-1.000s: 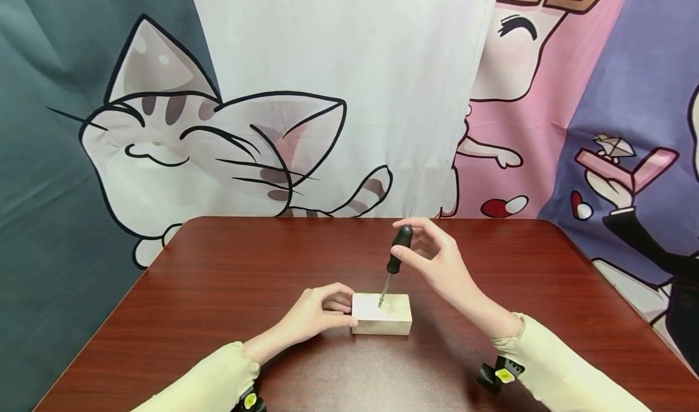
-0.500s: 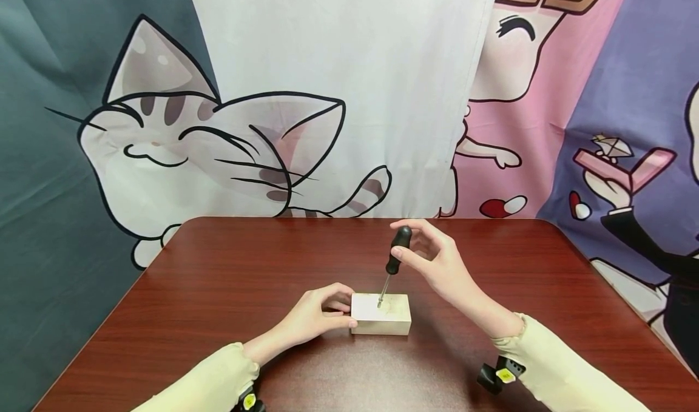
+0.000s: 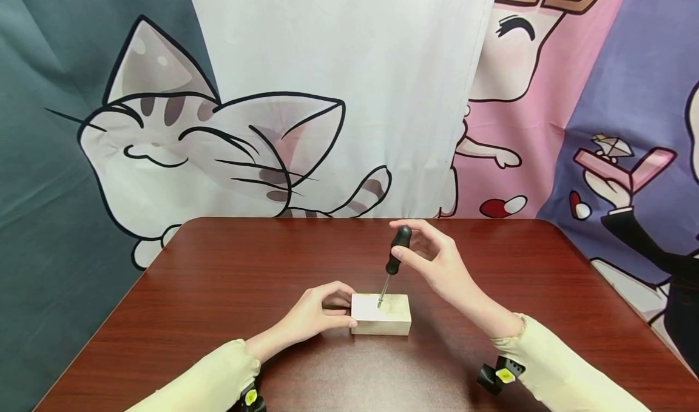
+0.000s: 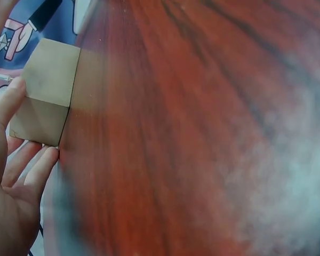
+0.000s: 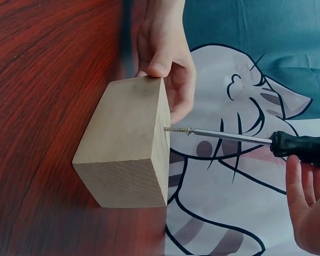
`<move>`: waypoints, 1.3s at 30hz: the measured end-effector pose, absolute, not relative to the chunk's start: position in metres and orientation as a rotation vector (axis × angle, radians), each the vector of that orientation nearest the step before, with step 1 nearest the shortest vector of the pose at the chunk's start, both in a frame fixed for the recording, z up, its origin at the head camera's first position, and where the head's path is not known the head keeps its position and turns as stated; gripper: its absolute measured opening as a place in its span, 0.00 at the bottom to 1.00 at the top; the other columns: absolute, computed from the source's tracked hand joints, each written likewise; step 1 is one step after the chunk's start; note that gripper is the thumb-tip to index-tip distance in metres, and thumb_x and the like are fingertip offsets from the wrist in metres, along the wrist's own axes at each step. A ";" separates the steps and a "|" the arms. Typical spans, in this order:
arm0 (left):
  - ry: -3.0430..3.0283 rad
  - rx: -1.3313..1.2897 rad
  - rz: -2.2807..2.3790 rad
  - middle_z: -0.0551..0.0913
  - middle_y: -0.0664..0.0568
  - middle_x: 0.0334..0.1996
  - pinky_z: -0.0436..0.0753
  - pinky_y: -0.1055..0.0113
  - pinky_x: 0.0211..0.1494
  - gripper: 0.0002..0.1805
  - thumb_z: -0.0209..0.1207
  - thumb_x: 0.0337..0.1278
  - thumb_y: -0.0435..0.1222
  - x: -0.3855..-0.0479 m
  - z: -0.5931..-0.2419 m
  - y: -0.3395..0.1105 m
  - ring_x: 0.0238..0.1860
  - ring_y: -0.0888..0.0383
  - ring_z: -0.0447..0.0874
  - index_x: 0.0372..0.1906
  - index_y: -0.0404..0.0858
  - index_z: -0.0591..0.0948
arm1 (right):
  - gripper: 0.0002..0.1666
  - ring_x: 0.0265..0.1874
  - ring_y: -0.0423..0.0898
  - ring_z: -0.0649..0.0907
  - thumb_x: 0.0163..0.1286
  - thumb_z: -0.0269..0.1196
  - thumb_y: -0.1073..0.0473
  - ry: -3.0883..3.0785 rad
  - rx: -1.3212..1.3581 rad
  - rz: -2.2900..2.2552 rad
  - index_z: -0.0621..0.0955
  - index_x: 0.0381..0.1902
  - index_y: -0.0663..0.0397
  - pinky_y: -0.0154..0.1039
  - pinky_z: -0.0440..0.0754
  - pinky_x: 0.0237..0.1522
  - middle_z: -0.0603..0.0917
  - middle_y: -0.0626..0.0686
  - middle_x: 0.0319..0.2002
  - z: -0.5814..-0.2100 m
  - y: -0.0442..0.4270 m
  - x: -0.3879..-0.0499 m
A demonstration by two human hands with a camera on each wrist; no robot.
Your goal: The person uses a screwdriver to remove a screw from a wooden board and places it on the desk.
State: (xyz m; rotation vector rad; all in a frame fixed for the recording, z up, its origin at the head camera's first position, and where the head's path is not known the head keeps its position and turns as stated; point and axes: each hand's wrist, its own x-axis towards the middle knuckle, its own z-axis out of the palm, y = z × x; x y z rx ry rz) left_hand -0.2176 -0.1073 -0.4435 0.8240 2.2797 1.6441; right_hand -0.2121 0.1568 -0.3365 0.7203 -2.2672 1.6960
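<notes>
The backdrop [image 3: 349, 42], printed with a smiling cat, hangs beyond the far edge of my desk [image 3: 240, 266]. My left sleeve [image 3: 202, 378] and right sleeve [image 3: 568, 369] reach in from the near side, with a black left camera [image 3: 252, 398] and right camera [image 3: 494, 377] by the cuffs. In the head view the screwdriver [image 3: 392, 267] covers some of my right fingers; from the left wrist, my thumb hides a bit of the block [image 3: 380, 324].

Against half a second ago, my left sleeve has shifted very slightly; block, screwdriver and grips look the same.

My hands are apart. The left hand [image 3: 308, 315] grips the block's left end, thumb at its near left corner and a finger at its far left corner. The right hand [image 3: 445, 263] holds the screwdriver's black handle between thumb and fingers.

The block lies on the desk, roughly midway between the left and right edges and well in from the far edge, its long axis running left to right, along that far edge. The screwdriver points down at the block's top face, handle leaning rightward in the head view. Its tip meets the head of the screw [image 5: 176, 129], which stands in that face, part of its thread showing, in line with the shaft.
</notes>
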 end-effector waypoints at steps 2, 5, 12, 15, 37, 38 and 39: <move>2.276 0.819 1.639 0.85 0.42 0.48 0.87 0.68 0.54 0.24 0.74 0.47 0.37 -0.218 -0.443 -0.107 0.51 0.53 0.87 0.51 0.40 0.79 | 0.26 0.34 0.44 0.87 0.67 0.67 0.61 -2.278 0.716 1.684 0.78 0.61 0.41 0.35 0.88 0.40 0.85 0.52 0.38 -0.336 0.157 -0.212; 2.281 0.815 1.627 0.85 0.42 0.49 0.87 0.68 0.54 0.25 0.74 0.47 0.36 -0.218 -0.443 -0.108 0.51 0.53 0.87 0.52 0.40 0.79 | 0.29 0.39 0.42 0.87 0.67 0.66 0.62 -2.279 0.727 1.672 0.76 0.64 0.38 0.33 0.87 0.45 0.86 0.52 0.44 -0.336 0.158 -0.211; 2.292 0.823 1.593 0.85 0.43 0.48 0.87 0.67 0.55 0.25 0.74 0.48 0.38 -0.219 -0.442 -0.108 0.50 0.54 0.86 0.53 0.42 0.80 | 0.26 0.47 0.41 0.86 0.72 0.61 0.65 -2.245 0.824 1.684 0.73 0.65 0.43 0.37 0.89 0.46 0.86 0.52 0.52 -0.336 0.157 -0.211; 2.296 0.831 1.577 0.85 0.44 0.48 0.87 0.67 0.55 0.25 0.74 0.48 0.38 -0.220 -0.442 -0.109 0.50 0.54 0.86 0.53 0.43 0.80 | 0.24 0.48 0.40 0.86 0.71 0.61 0.64 -2.228 0.779 1.682 0.75 0.63 0.44 0.35 0.88 0.47 0.86 0.49 0.51 -0.338 0.155 -0.211; 2.318 0.847 1.556 0.86 0.45 0.48 0.87 0.68 0.54 0.24 0.74 0.48 0.40 -0.223 -0.442 -0.109 0.50 0.54 0.87 0.53 0.44 0.81 | 0.30 0.51 0.40 0.85 0.75 0.56 0.65 -2.204 0.834 1.741 0.68 0.71 0.41 0.35 0.87 0.51 0.84 0.57 0.53 -0.337 0.153 -0.213; 2.317 0.845 1.557 0.86 0.45 0.48 0.87 0.68 0.54 0.24 0.74 0.48 0.40 -0.223 -0.442 -0.109 0.50 0.54 0.87 0.53 0.44 0.81 | 0.29 0.51 0.40 0.85 0.76 0.55 0.66 -2.191 0.842 1.749 0.68 0.71 0.43 0.35 0.87 0.51 0.84 0.58 0.54 -0.337 0.151 -0.213; 2.314 0.848 1.559 0.86 0.45 0.48 0.87 0.68 0.54 0.24 0.74 0.48 0.40 -0.223 -0.442 -0.109 0.50 0.54 0.87 0.53 0.43 0.81 | 0.27 0.50 0.41 0.86 0.76 0.55 0.66 -2.178 0.835 1.759 0.69 0.70 0.44 0.36 0.88 0.50 0.84 0.59 0.54 -0.337 0.150 -0.213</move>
